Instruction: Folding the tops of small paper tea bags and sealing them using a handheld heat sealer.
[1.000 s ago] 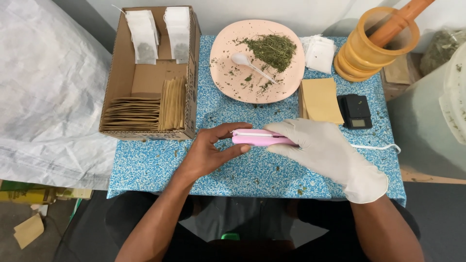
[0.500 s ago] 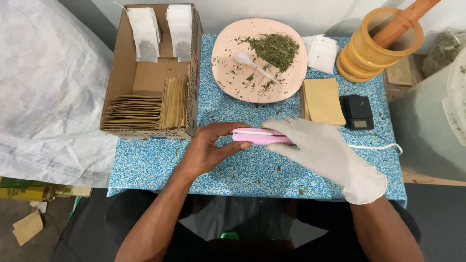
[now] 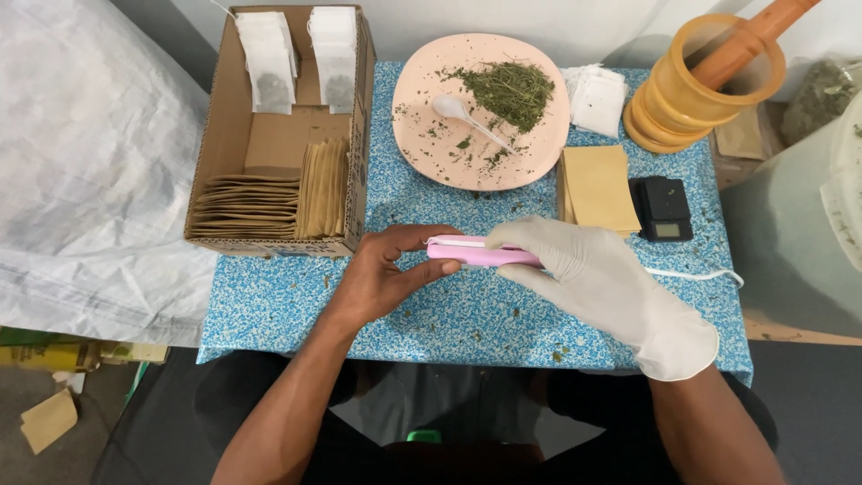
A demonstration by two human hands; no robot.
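fingers [image 3: 400,260] of the bare left hand [image 3: 382,278] curl around the left end of a pink sealer [image 3: 480,253], thumb under, tips on top. gloved right hand [image 3: 597,278] clamps down over the sealer's right half, grasping it. sealer lies flat, just above the blue speckled table [image 3: 467,314], near the front middle. white cord [image 3: 691,274] runs right from under the glove. behind: pink plate [image 3: 422,135] with dried green herbs [image 3: 507,90] and white spoon [image 3: 462,115]; cardboard box [image 3: 355,162] with brown envelopes [image 3: 269,202] and white tea bags [image 3: 269,63] at left; stack of brown envelopes [image 3: 597,189], small black scale [image 3: 660,208], yellow mortar [image 3: 687,99] with pestle at right.
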